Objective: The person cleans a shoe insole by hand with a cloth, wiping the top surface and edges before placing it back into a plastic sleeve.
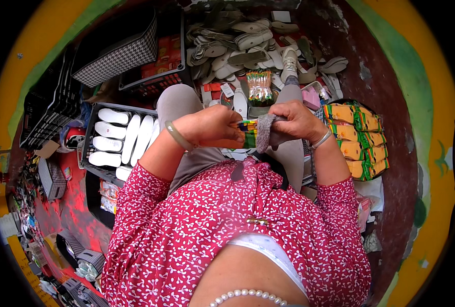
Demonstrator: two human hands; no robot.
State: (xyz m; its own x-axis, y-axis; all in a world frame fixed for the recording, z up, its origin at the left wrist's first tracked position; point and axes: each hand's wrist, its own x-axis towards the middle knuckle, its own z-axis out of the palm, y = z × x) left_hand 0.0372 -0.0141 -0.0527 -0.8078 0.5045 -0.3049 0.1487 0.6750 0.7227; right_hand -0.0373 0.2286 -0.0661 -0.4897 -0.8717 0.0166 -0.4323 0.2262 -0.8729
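Note:
In front of my lap, my left hand (214, 126) is closed round one end of a thin stack of green and yellow printed wrappers (249, 134). My right hand (298, 122) grips a grey fuzzy piece of material (263, 133), which lies against the stack's right end; its kind I cannot make out. Both hands are close together, with the stack and the grey piece between them. Beyond them stands an upright bundle of similar colourful wrappers (259, 86). What lies under my fingers is hidden.
White insoles fill a dark crate (90, 162) on the left. Loose grey and white insoles (253, 38) pile up at the far side. Yellow insoles in green bands (348, 133) lie stacked at right. A checked basket (117, 59) and a black crate (135, 82) stand far left.

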